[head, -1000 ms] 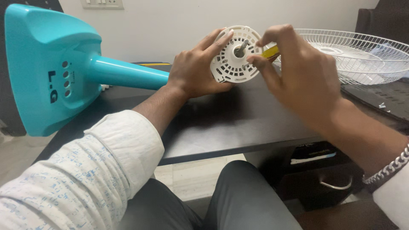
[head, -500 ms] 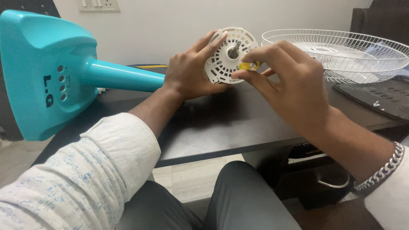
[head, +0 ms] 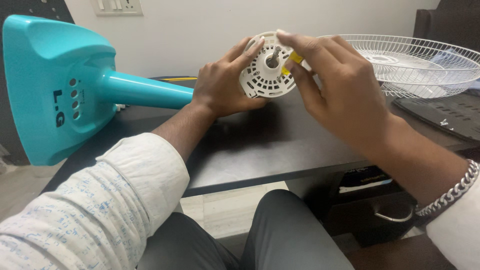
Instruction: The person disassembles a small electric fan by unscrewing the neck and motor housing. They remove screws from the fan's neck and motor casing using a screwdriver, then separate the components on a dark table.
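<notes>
**Fan motor housing held for access at the shaft**

The round white plastic motor housing point(head: 265, 67), perforated with vent slots and carrying a short metal shaft point(head: 274, 54) at its centre, is held just above the far edge of the dark table point(head: 280, 145), face turned toward the viewer. The left hand point(head: 222, 85) wraps the housing's rim from the left, fingers pressed around it, apparently to steady it. The right hand point(head: 340, 90) pinches a small yellow part point(head: 295, 59) between thumb and fingertips, beside the shaft. The teal plastic fan stand point(head: 65, 85) lies on its side to the left. A white wire fan guard point(head: 415, 62) rests to the right.
</notes>
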